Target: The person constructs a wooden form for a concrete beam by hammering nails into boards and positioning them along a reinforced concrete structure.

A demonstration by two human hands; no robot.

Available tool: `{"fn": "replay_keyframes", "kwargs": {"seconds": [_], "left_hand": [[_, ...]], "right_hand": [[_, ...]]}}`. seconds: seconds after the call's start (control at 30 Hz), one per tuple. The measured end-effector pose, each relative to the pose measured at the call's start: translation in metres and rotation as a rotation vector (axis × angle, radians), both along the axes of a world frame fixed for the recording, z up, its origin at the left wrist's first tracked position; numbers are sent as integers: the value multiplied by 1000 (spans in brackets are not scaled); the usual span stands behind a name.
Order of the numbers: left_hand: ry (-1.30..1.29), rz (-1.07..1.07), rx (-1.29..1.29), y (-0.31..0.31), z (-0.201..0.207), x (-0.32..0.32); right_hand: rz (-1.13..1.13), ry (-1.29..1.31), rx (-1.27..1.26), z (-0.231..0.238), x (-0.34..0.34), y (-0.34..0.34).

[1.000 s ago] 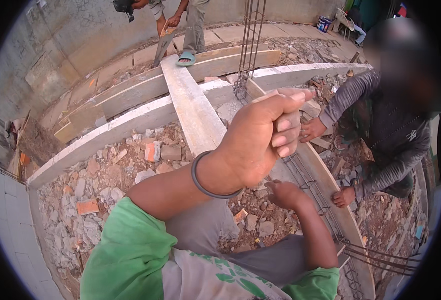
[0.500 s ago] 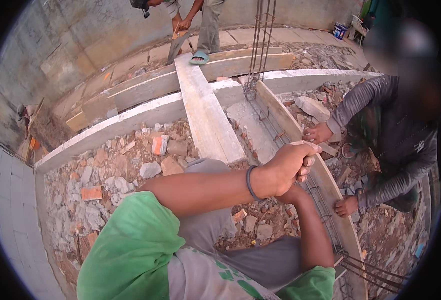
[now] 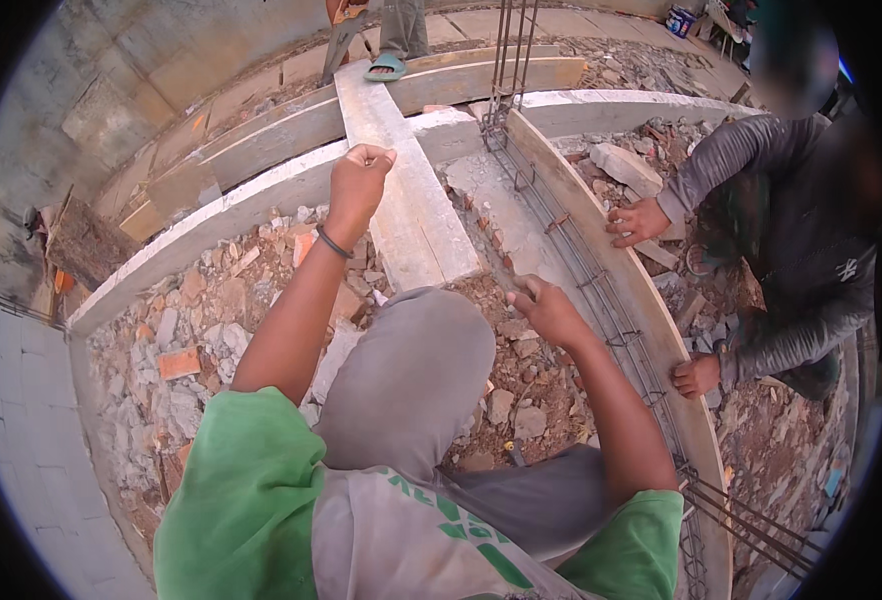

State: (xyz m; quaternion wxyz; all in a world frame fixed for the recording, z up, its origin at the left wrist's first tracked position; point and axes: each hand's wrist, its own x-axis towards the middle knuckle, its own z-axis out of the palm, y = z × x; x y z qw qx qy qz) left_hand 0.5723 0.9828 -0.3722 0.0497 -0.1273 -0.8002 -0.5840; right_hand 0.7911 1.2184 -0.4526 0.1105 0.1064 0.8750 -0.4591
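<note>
My left hand [image 3: 360,188] is raised in front of the pale plank [image 3: 406,195], its fingers curled into a pinch. Lower and to the right, my right hand [image 3: 553,314] is closed too, thumb and forefinger together, between the plank's near end and the steel rebar cage [image 3: 601,318]. Whatever either pinch holds, if anything, is too fine to make out. An upright form board [image 3: 616,262] runs along the cage. A co-worker's two hands, one [image 3: 641,222] farther off and one [image 3: 697,375] nearer, rest on its top edge.
Rubble [image 3: 201,375] and broken bricks cover the ground beside my knees. A low concrete beam [image 3: 251,220] curves across the far side, with boards [image 3: 291,143] behind it. Another person's sandalled foot [image 3: 386,68] stands on the plank beside a handsaw [image 3: 341,45]. Vertical rebar [image 3: 512,55] rises at the corner.
My hands were together over the form board and are now apart. The left has gone up and left, the right slightly left. The view has tipped downward; the co-worker's hands stay on the board.
</note>
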Motion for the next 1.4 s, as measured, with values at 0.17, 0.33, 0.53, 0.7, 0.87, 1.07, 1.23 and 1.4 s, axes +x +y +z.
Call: {"fn": "replay_keyframes", "kwargs": {"seconds": [0.17, 0.33, 0.53, 0.7, 0.87, 1.07, 1.23, 1.4], "left_hand": [[-506, -9, -371, -65, -148, -17], [-793, -137, 195, -28, -155, 42], [-797, -21, 444, -33, -189, 43], [-802, 10, 493, -19, -182, 48], [-888, 10, 552, -18, -181, 46], [-895, -33, 697, -15, -186, 43], [-962, -64, 734, -22, -194, 36], [-946, -94, 721, -16, -182, 46]], "right_hand": [[-397, 18, -111, -59, -98, -30], [-430, -80, -474, -69, -98, -62], [-561, 60, -425, -59, -98, -92], [-559, 144, -210, -84, -99, -80], [-575, 108, -349, -82, -100, -81], [-543, 229, -132, -91, -103, -83], [-587, 96, -223, -89, -107, -87], [-532, 220, -44, -127, -109, -80]]}}
